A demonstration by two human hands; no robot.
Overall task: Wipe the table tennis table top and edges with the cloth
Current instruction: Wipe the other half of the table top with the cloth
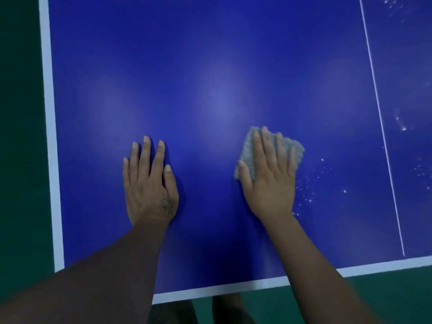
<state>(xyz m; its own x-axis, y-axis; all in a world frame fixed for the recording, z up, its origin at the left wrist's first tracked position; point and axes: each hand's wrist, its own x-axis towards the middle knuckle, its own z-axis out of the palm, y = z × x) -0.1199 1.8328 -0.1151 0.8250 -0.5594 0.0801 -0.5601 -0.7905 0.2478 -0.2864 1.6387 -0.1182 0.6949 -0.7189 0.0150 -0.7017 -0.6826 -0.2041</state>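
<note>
The blue table tennis table top point(210, 66) fills the view, with a white border along its left edge point(50, 136) and near edge point(374, 266). A grey cloth point(249, 150) lies flat on the top under my right hand point(268, 178), which presses on it with fingers spread. Flat on the bare surface to its left rests my left hand point(149, 183), fingers apart and holding nothing. White specks and smears point(311, 190) dot the top just right of the cloth.
A thin white centre line point(383, 136) runs away from me at the right. More white marks point(402, 122) lie beyond it. Dark green floor point(21, 160) shows left of the table and below the near edge.
</note>
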